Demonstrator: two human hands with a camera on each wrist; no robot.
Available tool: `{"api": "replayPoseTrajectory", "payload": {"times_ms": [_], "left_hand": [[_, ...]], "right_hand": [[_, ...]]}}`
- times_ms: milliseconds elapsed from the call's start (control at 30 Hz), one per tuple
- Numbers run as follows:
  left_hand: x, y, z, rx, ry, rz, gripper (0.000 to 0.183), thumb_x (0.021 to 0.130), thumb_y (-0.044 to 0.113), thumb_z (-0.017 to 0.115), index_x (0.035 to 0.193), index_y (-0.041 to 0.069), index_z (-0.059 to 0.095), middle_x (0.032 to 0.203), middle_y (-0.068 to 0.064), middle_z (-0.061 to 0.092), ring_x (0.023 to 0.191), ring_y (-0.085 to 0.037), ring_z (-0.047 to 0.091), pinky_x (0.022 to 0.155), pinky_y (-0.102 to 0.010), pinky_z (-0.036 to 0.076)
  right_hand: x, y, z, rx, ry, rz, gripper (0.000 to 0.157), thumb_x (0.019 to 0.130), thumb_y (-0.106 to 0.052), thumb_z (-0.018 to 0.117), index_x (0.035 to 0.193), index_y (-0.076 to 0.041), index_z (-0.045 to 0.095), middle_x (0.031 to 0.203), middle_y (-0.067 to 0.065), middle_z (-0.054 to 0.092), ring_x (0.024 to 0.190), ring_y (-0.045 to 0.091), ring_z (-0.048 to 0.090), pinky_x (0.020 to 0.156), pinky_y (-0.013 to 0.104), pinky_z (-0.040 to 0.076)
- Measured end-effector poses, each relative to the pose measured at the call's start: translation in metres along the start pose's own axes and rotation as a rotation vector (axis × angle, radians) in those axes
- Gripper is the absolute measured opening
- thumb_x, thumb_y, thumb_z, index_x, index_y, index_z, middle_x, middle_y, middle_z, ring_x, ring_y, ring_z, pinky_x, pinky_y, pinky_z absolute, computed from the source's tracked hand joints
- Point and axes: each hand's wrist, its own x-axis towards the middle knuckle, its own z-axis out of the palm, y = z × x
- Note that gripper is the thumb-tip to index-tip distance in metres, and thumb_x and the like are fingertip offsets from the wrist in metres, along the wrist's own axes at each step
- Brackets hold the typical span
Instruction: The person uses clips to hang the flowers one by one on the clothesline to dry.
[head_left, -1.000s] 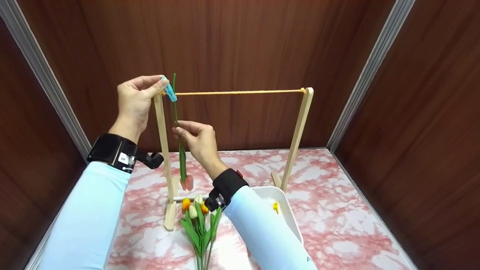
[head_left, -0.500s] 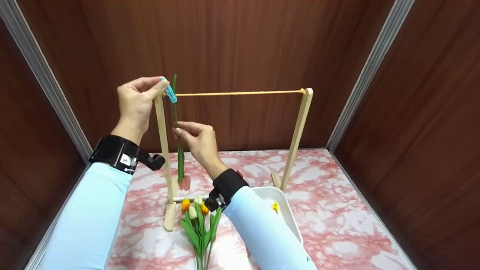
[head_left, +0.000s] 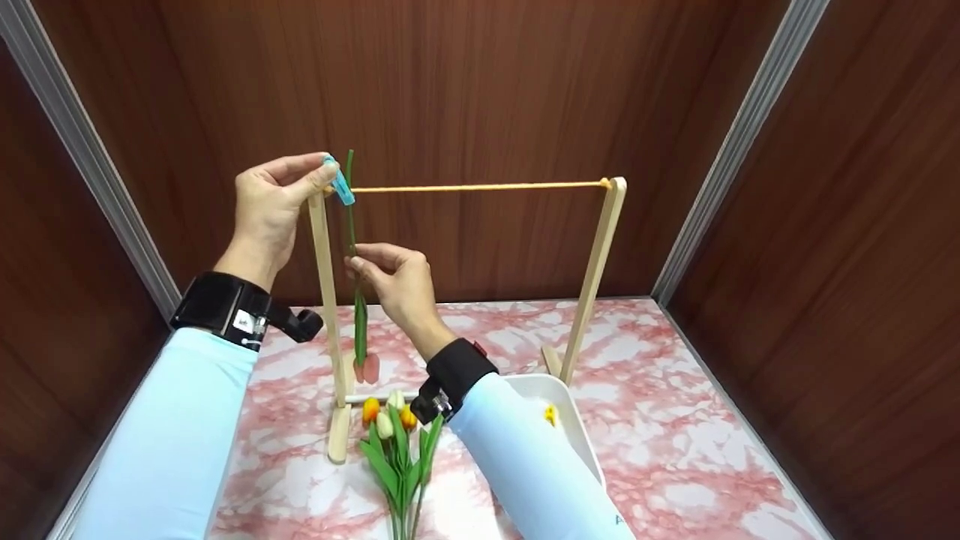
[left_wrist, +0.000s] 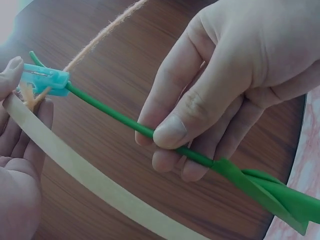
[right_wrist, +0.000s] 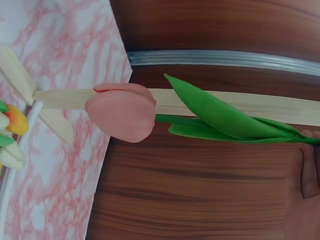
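Note:
At the left end of the orange string [head_left: 480, 187], my left hand [head_left: 266, 199] pinches a light blue clothespin [head_left: 343, 187]. The clothespin's jaws lie over the string and the green stem of a tulip, near the stem's top end. Lower on that stem, my right hand [head_left: 397, 281] pinches it between thumb and fingers. The pink tulip [right_wrist: 122, 112] hangs head down beside the wooden post [head_left: 328, 300]. In the left wrist view the clothespin [left_wrist: 47, 79] sits next to the post top, with the stem passing under it.
Below my hands lie several orange and white tulips [head_left: 386, 425] with green leaves. A white tray [head_left: 581, 431], partly hidden by my right sleeve, holds a small yellow thing [head_left: 551, 415]. The right wooden post [head_left: 596, 277] bears the string's other end.
Both hands stay almost where they were, still on the clothespin and the stem. The hanging pink flower has swung slightly left.

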Motion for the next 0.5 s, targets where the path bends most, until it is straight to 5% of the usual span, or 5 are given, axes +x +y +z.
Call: {"api": "replayPoseTrajectory", "payload": {"times_ms": [267,500], "left_hand": [[-0.002,-0.002,-0.004,-0.04,-0.053,-0.032,0.018,0.092,-0.003,0.083,0.1,0.013,0.087,0.089,0.006,0.085,0.082,-0.005,0.077,0.082,-0.019,0.066],[-0.002,-0.003,-0.002,-0.014,-0.039,-0.053,0.016,0.093,0.0,0.084,0.099,0.014,0.086,0.089,0.006,0.085,0.082,-0.005,0.079,0.087,-0.022,0.067]], "right_hand": [[-0.002,0.003,-0.005,-0.135,0.006,0.003,0.024,0.102,-0.012,0.077,0.124,-0.005,0.08,0.113,0.011,0.085,0.105,0.017,0.082,0.092,0.021,0.064],[-0.006,0.006,-0.014,-0.217,0.025,0.004,0.026,0.101,-0.016,0.078,0.127,-0.011,0.08,0.125,0.006,0.083,0.123,0.017,0.076,0.106,0.028,0.061]]}}
